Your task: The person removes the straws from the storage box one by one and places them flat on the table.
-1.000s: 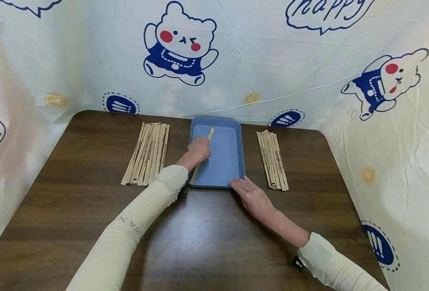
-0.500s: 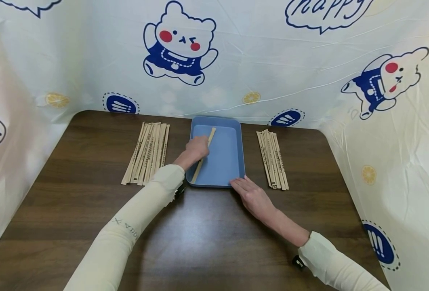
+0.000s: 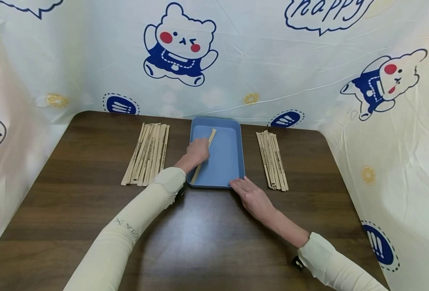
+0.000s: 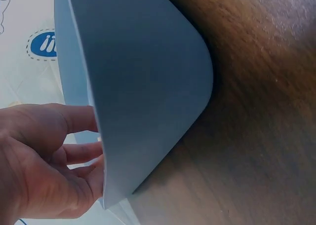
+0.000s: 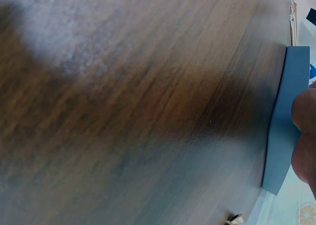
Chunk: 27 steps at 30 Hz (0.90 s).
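A blue rectangular tray [image 3: 223,153] lies on the wooden table near its far edge. My left hand [image 3: 198,149] reaches over the tray's left wall, fingers curled on a slim beige paper-wrapped stick [image 3: 212,136] that slants inside along the left side. In the left wrist view, the tray's wall [image 4: 138,87] hides the fingertips of the left hand [image 4: 49,161]. At the near right corner, my right hand [image 3: 254,200] rests its extended fingers on the rim. The right wrist view shows part of the right hand [image 5: 305,136] against the tray's outer wall [image 5: 284,121].
Left of the tray is a wide bundle of printed paper-wrapped sticks [image 3: 150,153]. A narrower bundle of similar sticks [image 3: 272,161] lies to its right. A patterned white cloth [image 3: 236,60] hangs right behind the wooden table [image 3: 192,238] and along its sides.
The stick in the tray has shifted slightly right since a second ago, while my left hand has eased a little left. My right hand and both bundles have stayed put.
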{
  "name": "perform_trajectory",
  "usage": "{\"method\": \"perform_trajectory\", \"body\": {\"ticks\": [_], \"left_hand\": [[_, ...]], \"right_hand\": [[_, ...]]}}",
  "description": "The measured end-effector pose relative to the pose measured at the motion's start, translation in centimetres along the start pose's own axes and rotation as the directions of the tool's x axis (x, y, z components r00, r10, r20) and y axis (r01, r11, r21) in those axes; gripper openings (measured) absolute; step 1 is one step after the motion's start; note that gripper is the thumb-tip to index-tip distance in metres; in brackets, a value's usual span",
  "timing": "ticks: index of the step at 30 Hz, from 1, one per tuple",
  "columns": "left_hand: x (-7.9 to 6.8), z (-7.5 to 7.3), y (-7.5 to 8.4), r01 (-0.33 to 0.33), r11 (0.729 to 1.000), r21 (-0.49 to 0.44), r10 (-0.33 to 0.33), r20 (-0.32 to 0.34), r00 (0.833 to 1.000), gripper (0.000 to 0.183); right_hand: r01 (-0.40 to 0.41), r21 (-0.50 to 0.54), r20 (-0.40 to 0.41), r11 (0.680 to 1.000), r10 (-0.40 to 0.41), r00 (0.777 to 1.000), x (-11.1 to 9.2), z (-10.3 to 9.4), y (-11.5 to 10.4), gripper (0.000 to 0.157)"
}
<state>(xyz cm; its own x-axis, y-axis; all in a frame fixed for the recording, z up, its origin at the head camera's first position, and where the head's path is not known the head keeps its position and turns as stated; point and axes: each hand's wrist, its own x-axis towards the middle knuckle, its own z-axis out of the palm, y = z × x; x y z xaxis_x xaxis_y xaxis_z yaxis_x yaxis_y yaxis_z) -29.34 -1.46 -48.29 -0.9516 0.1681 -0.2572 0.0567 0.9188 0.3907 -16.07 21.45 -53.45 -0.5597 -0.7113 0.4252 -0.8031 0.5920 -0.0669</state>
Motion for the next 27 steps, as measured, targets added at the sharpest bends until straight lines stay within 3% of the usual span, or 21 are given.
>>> {"method": "perform_trajectory", "body": {"ticks": [7,10,13,18,20,21,25,27], "left_hand": [[0.0,-0.2,-0.2,-0.021,0.999,-0.035,0.021,0.015,1.0,0.01],[-0.1,-0.6,-0.3,-0.033,0.996,-0.083,0.035,0.024,0.999,0.012],[-0.4,-1.3,-0.4,-0.045,0.987,-0.151,0.049,0.021,0.999,0.002],[-0.9,-2.6,-0.9,-0.057,0.952,-0.3,0.067,0.022,0.998,0.046],[-1.1,-3.1,-1.2,-0.036,0.921,-0.388,0.055,0.038,0.998,0.052],[-1.1,-3.4,-1.4,-0.016,0.892,-0.451,0.045,0.054,0.998,0.052],[-1.5,-4.6,-2.4,0.046,0.747,-0.663,0.025,0.098,0.995,0.052],[-1.8,-5.2,-3.1,0.071,0.685,-0.725,0.025,0.121,0.992,0.053]], "right_hand": [[0.007,-0.02,-0.011,1.0,-0.007,1.0,0.0,0.0,-0.1,0.045],[0.006,-0.016,-0.01,1.0,-0.006,1.0,0.0,0.0,0.0,0.045],[0.009,-0.012,-0.02,1.0,-0.01,1.0,0.0,0.1,0.0,0.045],[0.015,-0.013,-0.025,1.0,-0.015,1.0,0.0,0.1,0.0,0.045],[0.015,-0.014,-0.024,1.0,-0.016,1.0,0.1,0.1,0.0,0.045],[0.015,-0.013,-0.023,1.0,-0.015,1.0,0.1,0.1,-0.1,0.045],[0.016,-0.008,-0.019,1.0,-0.016,1.0,0.1,0.0,-0.1,0.044],[0.018,-0.011,-0.02,1.0,-0.018,1.0,0.1,0.0,-0.1,0.044]]}}
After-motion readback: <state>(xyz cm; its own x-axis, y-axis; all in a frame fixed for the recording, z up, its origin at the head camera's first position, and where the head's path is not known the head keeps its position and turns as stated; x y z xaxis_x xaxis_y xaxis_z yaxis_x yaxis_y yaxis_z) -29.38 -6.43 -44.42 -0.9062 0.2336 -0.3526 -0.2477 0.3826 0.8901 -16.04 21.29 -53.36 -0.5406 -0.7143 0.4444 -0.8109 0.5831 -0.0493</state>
